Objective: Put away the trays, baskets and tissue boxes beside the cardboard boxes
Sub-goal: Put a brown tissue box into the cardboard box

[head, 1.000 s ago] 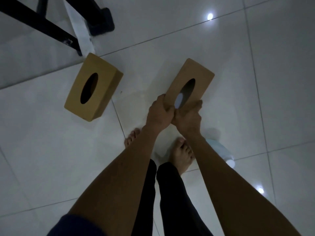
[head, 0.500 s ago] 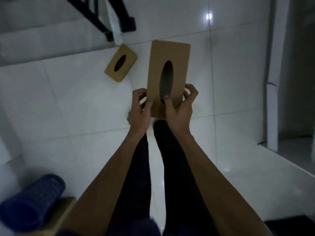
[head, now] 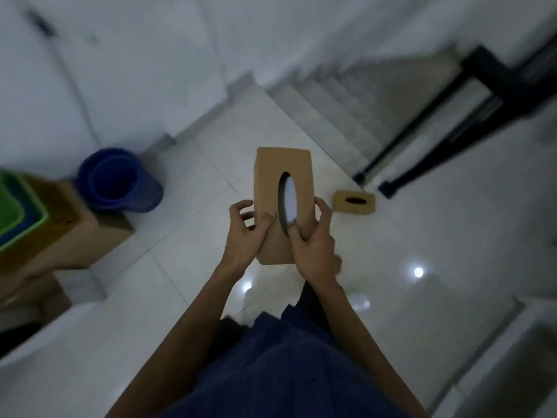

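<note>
Turned since half a second ago, the person faces the drop-off spot. Left hand (head: 245,235) and right hand (head: 315,251) clamp a tan cardboard tissue box (head: 266,179), thumbs on its slotted top. Left of the grip stand a blue plastic basket (head: 117,181) and a brown cardboard box (head: 72,233) bearing a green plastic tray (head: 21,215). Best carried level and set beside that box. Right of the grip, a second tan tissue box (head: 354,203) awaits.

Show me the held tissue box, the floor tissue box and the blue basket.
held tissue box (head: 267,176): head view, top face.
floor tissue box (head: 340,199): head view, top face.
blue basket (head: 147,197): head view, outer wall.
</note>
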